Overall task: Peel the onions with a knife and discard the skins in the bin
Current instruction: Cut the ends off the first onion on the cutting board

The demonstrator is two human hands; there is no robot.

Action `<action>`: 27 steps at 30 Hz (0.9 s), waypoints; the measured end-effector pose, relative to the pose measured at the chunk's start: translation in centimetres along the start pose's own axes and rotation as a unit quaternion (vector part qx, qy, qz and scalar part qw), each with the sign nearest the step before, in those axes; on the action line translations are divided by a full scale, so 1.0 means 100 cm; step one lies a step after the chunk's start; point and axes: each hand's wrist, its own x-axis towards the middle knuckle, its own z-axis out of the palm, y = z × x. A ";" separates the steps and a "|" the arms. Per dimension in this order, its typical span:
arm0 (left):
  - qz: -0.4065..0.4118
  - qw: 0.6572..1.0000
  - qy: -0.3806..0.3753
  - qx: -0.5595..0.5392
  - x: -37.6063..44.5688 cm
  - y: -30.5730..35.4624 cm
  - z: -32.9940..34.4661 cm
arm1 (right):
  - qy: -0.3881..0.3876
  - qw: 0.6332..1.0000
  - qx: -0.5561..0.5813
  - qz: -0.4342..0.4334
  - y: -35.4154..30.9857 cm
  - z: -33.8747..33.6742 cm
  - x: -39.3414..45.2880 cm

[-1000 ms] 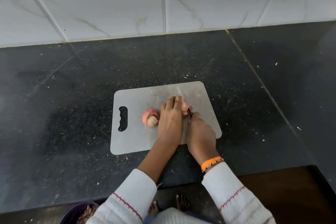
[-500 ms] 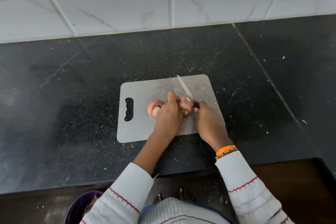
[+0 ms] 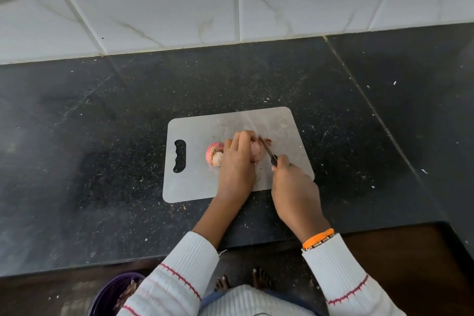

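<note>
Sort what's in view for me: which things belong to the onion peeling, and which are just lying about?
In the job: onion under the left hand; knife in the right hand; second onion; cut-off piece; cutting board; purple bin on the floor.

Lying about: pale scraps on the black counter.

Speckled dark stone counter, polished; glossy marbled wall tiles at twelve o'clock; matt grey plastic-looking cutting board; ribbed knit sleeves.

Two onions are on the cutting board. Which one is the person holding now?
The onion on the right, under the left hand, beside the knife. The other onion lies free, nearer the board's handle hole.
</note>
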 end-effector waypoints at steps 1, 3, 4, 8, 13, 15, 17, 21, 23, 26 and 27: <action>0.003 1.000 0.004 0.004 0.000 0.000 0.001 | -0.001 1.000 -0.016 0.010 -0.002 0.001 -0.001; 0.015 1.000 0.012 0.022 -0.001 0.002 0.001 | -0.003 0.999 -0.029 0.029 -0.006 0.004 -0.002; 0.020 0.999 0.016 0.031 -0.002 0.002 0.002 | -0.005 0.999 -0.029 0.037 -0.008 0.005 -0.001; 0.019 0.999 0.025 0.030 -0.003 0.003 0.000 | -0.010 0.999 -0.028 0.036 -0.012 0.007 0.000; 0.036 0.998 0.021 0.041 -0.004 0.007 -0.002 | -0.025 0.998 -0.019 0.058 -0.006 0.012 0.001; 0.017 0.999 0.018 0.035 -0.004 0.004 -0.002 | -0.031 0.997 -0.018 0.067 -0.003 0.015 0.001; -0.006 1.000 0.013 0.012 -0.002 0.002 -0.003 | -0.024 0.997 -0.011 0.072 0.000 0.016 0.006; -0.022 1.000 -0.001 0.007 -0.004 -0.001 -0.005 | 0.006 0.994 0.052 0.094 0.010 0.011 0.019; -0.032 0.999 -0.010 0.004 -0.004 -0.002 -0.005 | 0.022 0.987 0.133 0.081 0.011 0.008 0.025; -0.026 1.000 -0.012 -0.003 -0.005 0.001 -0.008 | 0.033 0.974 0.220 0.052 0.007 0.005 0.033; -0.028 0.999 -0.015 -0.007 -0.005 0.004 -0.009 | 0.026 0.969 0.242 0.050 0.006 0.004 0.034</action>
